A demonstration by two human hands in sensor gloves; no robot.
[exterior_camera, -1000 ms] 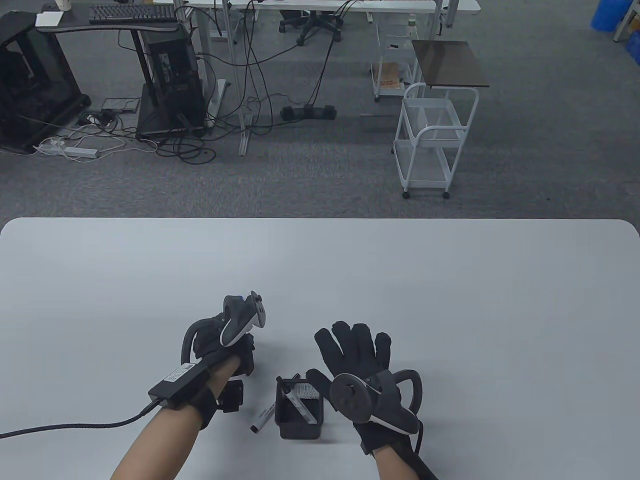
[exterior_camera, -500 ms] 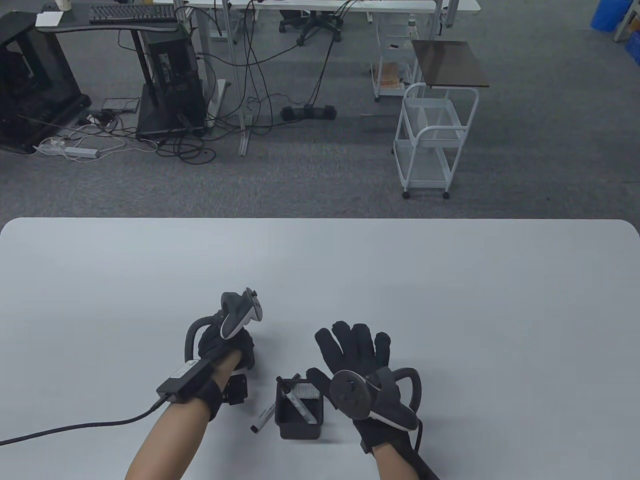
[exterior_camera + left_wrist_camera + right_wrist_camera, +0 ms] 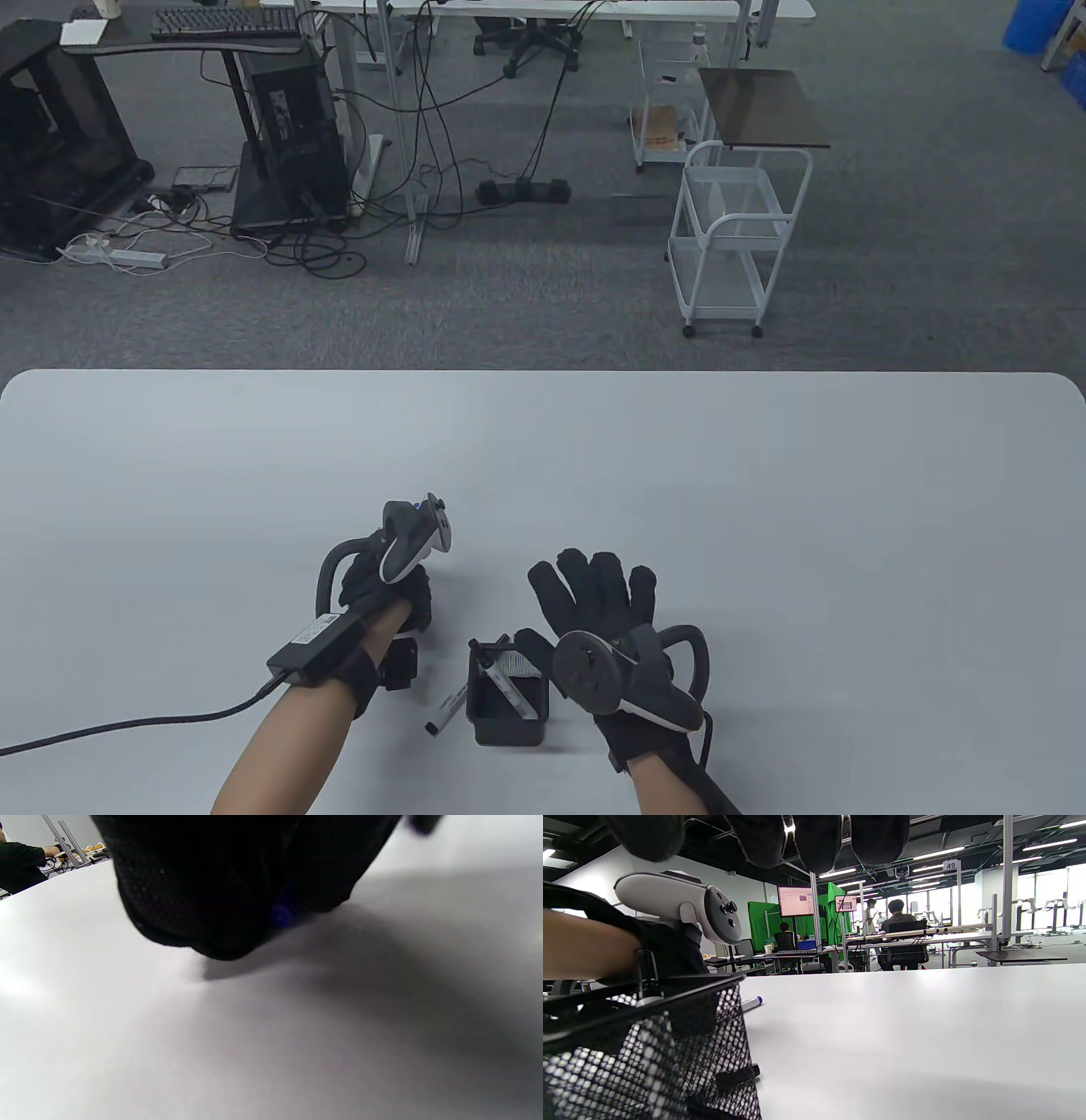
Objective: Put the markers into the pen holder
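Little movement in the last second at the lower centre of the frame: a slight nudge rightward for the left hand (image 3: 386,586), tracker tipped a touch differently, and a small drift left toward the pen holder (image 3: 507,723) for the right hand (image 3: 594,598). No marker newly lifted or dropped in; judged a pause during the pickup rather than progress on the count. Left fingers (image 3: 191,899) curled tight into a fist low over the bench (image 3: 764,509), with a blue-capped marker (image 3: 282,914) peeking out beneath them in the left wrist view; probably the same blue tip showing past the mesh wall in the right wrist view, though not certain. Right fingers (image 3: 607,577) spread wide and holding nothing, thumb close to the holder's far right rim, contact impossible to tell. Holder itself a black mesh box, square-mouthed, upright, between the two wrists near the bottom edge of the frame. One leaning marker (image 3: 509,689) already inside, slanted corner to corner. One loose marker (image 3: 447,711), white-bodied with a dark cap, flat on the bench just left of the holder, not yet touched. By this look, two markers left to go in.
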